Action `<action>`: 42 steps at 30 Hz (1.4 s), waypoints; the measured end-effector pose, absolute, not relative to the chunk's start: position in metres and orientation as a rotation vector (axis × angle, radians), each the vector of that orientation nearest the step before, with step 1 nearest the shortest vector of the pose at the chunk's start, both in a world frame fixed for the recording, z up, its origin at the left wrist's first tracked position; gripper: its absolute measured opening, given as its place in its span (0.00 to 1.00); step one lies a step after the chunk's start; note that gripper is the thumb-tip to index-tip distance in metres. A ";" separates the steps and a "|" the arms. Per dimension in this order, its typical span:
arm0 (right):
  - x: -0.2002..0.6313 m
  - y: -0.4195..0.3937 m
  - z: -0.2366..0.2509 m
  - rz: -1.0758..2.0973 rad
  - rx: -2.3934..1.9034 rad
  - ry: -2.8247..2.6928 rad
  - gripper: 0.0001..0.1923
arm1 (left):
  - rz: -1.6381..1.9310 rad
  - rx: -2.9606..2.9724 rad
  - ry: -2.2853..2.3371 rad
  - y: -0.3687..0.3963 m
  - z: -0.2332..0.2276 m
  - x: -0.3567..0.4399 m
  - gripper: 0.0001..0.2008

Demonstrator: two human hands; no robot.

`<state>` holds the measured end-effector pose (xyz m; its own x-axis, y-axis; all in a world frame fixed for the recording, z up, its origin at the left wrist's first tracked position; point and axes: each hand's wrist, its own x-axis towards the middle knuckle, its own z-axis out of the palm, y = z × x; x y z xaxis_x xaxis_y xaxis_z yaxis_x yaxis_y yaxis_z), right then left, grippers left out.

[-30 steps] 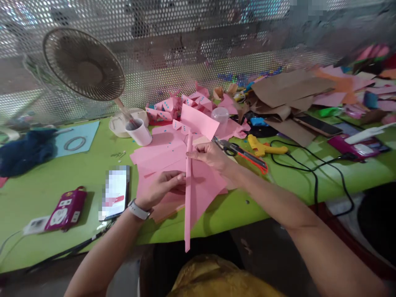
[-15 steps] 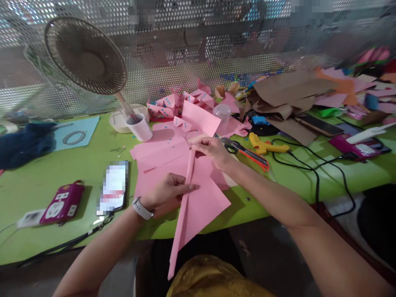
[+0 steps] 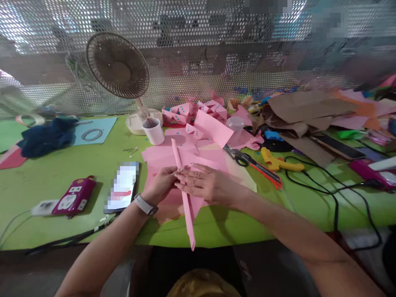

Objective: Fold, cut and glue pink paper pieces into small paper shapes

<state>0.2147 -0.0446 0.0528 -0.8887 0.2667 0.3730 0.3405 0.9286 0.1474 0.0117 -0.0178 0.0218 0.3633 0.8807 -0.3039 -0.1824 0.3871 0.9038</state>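
Green table point(image 3: 77, 173) w/ perforated metal screen point(image 3: 198, 49) behind; fan point(image 3: 117, 66) at rear left. No legible writing; phone point(image 3: 122, 187) display blurred. Left hand point(image 3: 161, 185) & right hand point(image 3: 204, 185) both closed around rolled pink paper strip point(image 3: 183, 194), fingers curled, thumbs underneath. Strip runs diagonally over pink sheets point(image 3: 161, 154), lower end past table edge. Scissors point(image 3: 247, 160) & yellow glue gun point(image 3: 280, 161) to the right.
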 end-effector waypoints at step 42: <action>0.215 -0.043 0.038 -0.461 -0.317 -2.325 0.10 | 0.944 1.110 0.741 -0.025 0.021 0.014 0.14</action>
